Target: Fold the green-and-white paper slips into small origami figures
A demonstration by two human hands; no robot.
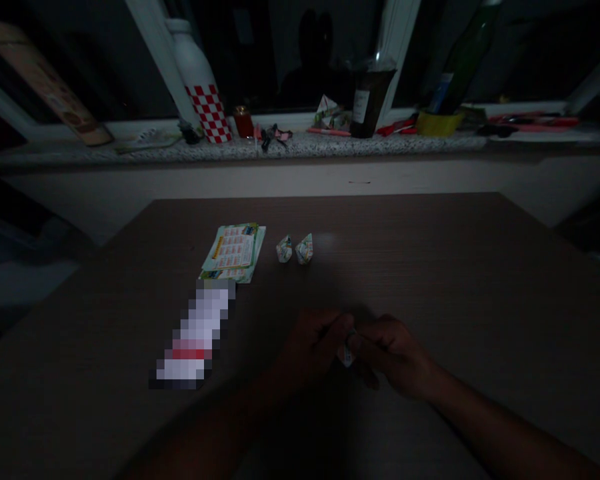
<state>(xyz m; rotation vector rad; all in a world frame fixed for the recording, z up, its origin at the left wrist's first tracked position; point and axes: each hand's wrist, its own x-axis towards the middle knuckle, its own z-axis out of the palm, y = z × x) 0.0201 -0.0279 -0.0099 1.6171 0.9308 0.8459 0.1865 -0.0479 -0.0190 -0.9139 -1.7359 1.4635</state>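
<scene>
Between my two hands, low over the table, is a small piece of folded printed paper (347, 357), mostly covered by the fingers. My left hand (316, 340) pinches it from the left, thumb on top. From the right, my right hand (397, 350) grips it between thumb and fingers. Farther back on the table stand two small folded paper pieces (304, 249), pointed at the top and printed in similar colours. To their left lies a stack of printed paper sheets (233, 248) in green and white.
A pixelated phone-like slab (195, 333) lies left of my hands on the wooden table (455, 267). Along the granite sill (300, 150) stand a red-checked white bottle (207, 107), a dark cup (370, 100), a yellow pot (439, 123) and small clutter. The room is dim.
</scene>
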